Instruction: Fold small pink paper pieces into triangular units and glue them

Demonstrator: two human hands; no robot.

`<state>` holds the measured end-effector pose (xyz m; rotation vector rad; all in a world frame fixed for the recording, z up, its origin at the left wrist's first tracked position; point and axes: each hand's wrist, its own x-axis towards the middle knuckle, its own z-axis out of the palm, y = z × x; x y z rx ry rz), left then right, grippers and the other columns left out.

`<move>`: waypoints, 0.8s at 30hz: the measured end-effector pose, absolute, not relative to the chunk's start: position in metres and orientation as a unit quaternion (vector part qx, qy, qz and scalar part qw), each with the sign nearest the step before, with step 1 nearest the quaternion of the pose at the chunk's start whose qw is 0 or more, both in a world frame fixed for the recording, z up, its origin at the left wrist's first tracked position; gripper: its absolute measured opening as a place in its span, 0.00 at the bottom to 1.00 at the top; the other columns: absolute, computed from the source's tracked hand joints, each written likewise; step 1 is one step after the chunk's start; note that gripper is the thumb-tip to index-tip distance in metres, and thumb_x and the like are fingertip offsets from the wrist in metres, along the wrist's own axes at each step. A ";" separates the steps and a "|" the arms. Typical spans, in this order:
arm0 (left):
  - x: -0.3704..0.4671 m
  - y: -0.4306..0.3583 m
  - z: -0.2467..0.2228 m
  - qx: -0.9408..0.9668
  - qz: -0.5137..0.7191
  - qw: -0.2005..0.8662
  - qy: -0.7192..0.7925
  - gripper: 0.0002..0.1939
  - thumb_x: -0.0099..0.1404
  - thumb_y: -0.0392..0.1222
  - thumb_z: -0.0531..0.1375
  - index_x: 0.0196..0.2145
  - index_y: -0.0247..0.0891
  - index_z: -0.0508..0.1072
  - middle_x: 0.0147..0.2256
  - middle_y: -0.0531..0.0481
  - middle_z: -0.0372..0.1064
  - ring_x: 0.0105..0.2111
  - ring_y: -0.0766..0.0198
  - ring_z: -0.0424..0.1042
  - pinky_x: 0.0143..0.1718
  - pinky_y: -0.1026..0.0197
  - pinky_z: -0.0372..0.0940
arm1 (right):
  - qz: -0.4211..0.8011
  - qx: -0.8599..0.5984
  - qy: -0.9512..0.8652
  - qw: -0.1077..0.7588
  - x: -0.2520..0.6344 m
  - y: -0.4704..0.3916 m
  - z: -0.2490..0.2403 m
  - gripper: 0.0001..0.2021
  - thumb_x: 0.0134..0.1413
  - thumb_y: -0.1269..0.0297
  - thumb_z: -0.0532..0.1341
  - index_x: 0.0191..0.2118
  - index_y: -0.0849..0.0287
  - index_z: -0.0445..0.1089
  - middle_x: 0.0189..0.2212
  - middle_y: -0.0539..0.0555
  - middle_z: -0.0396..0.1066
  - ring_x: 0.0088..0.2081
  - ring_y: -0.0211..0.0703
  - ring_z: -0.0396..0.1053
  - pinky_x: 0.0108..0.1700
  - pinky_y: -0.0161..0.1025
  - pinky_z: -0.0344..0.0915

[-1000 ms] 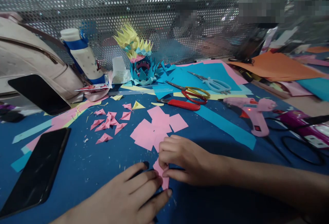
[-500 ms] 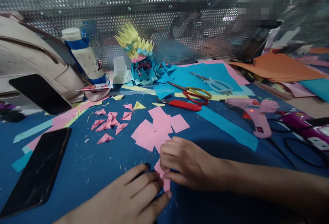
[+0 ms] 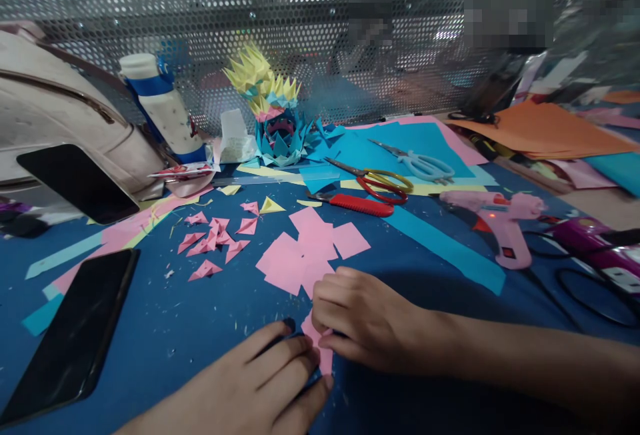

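Observation:
A small piece of pink paper (image 3: 325,358) lies on the blue table (image 3: 200,368) between my two hands. My left hand (image 3: 270,372) rests flat at its left side, fingers spread, fingertips on the paper's edge. My right hand (image 3: 357,318) is curled over the paper from the right, with thumb and fingers pressed together on it. Just beyond are overlapping pink paper squares (image 3: 310,248), near the right knuckles. To their left sits a group of small folded pink pieces (image 3: 215,236), with one folded yellow piece (image 3: 271,206) behind.
Two phones (image 3: 75,335), a bottle (image 3: 167,112) and a bag (image 3: 60,102) are at left. Behind stands a spiky paper model (image 3: 280,135). Red-handled scissors (image 3: 383,188), blue scissors (image 3: 425,165), a red-handled tool (image 3: 360,204) and a pink glue gun (image 3: 505,222) lie at right.

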<state>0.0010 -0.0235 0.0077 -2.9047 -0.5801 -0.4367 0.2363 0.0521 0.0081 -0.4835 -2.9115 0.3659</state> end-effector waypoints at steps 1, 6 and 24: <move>0.001 -0.023 0.008 -0.967 -0.147 0.074 -0.193 0.15 0.79 0.40 0.52 0.57 0.39 0.73 0.47 0.50 0.75 0.50 0.58 0.70 0.58 0.54 0.60 | 0.134 -0.169 -0.973 0.085 0.237 0.053 0.009 0.09 0.67 0.63 0.59 0.34 0.60 0.67 0.33 0.52 0.68 0.34 0.42 0.59 0.35 0.41 0.53; 0.003 -0.020 0.005 -0.960 -0.183 0.050 -0.204 0.12 0.78 0.39 0.53 0.53 0.40 0.74 0.45 0.51 0.75 0.49 0.59 0.70 0.59 0.55 0.60 | 0.247 -0.146 -0.951 0.120 0.246 0.062 0.011 0.05 0.66 0.65 0.61 0.41 0.60 0.68 0.36 0.52 0.69 0.37 0.42 0.62 0.41 0.39 0.59; 0.018 -0.005 0.016 -0.833 -0.232 -0.287 -0.413 0.06 0.75 0.35 0.52 0.45 0.41 0.68 0.40 0.50 0.71 0.39 0.60 0.69 0.40 0.60 0.64 | 0.321 -0.158 -0.923 0.143 0.245 0.066 0.006 0.03 0.62 0.71 0.65 0.36 0.60 0.70 0.34 0.52 0.68 0.37 0.41 0.65 0.40 0.36 0.59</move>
